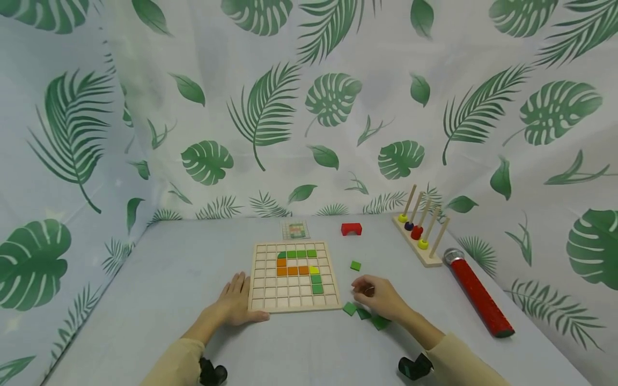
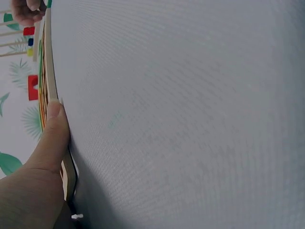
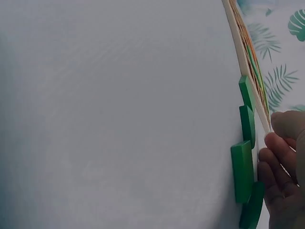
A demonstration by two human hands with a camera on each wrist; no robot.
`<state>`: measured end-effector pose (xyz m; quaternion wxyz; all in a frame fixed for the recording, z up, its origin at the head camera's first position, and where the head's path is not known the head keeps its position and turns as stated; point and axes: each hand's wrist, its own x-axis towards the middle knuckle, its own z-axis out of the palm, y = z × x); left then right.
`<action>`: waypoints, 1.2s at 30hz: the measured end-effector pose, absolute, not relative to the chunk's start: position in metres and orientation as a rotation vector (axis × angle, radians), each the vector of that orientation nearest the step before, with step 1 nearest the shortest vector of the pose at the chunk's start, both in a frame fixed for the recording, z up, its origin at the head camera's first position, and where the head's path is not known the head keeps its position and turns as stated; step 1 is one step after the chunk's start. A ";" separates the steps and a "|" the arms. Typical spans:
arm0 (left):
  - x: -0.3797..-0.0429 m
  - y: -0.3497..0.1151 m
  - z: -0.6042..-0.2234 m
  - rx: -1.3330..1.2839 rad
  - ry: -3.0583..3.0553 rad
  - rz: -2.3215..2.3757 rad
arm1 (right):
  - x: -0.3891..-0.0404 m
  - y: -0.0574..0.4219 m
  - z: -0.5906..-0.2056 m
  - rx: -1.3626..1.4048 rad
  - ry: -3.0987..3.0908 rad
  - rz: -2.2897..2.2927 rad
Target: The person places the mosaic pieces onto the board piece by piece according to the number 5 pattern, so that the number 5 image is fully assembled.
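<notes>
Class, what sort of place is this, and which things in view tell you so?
Probably an indoor tabletop play area: a leaf-print backdrop surrounds a table holding a gridded board with coloured tiles and a peg stacker.

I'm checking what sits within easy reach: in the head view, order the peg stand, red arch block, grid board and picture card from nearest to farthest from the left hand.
From the left hand:
1. Grid board, touching it, mostly rightward
2. Picture card, beyond the board
3. Red arch block, right of the card
4. Peg stand, right of the block
</notes>
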<state>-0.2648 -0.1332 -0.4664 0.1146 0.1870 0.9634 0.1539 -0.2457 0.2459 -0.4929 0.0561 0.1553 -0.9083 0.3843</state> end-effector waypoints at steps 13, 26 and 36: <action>-0.264 -0.133 -0.467 0.540 2.821 0.452 | -0.220 0.254 -0.493 0.591 -2.775 1.028; -0.264 -0.132 -0.466 0.535 2.817 0.445 | -0.203 0.259 -0.491 0.633 -2.845 1.013; -0.263 -0.131 -0.464 0.532 2.806 0.455 | -0.202 0.256 -0.490 0.696 -2.856 1.079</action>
